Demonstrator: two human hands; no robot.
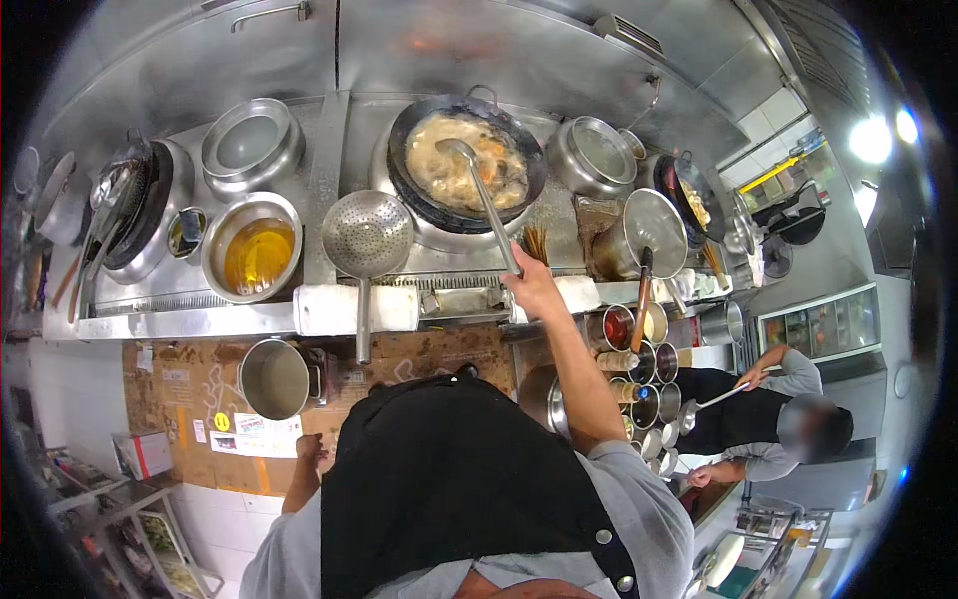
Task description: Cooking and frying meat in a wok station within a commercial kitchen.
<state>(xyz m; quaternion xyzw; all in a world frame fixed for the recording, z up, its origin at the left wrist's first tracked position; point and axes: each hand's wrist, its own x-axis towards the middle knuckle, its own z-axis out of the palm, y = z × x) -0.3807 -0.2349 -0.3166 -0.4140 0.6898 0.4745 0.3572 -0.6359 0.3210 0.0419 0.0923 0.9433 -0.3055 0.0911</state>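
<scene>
My right hand (533,281) grips the handle of a long metal ladle (486,198). The ladle's bowl rests over a black wok (528,135) filled with pale, bubbling liquid and orange-brown food pieces (490,161). My left hand (310,447) hangs low beside my black apron (441,464), fingers loosely bent, with nothing visible in it. Left of the wok lies a perforated metal strainer (367,233), its handle crossing a folded white cloth (314,308) at the stove's front edge. A bamboo wok brush (536,243) stands just beyond my right hand.
A metal bowl of yellow oil (258,254) and a lidded-looking pot (248,138) are on the left. A deep pot (274,379) stands below the stove edge. At right are a strainer pot (655,232), several seasoning tins (645,404) and a co-worker (748,412) holding a ladle.
</scene>
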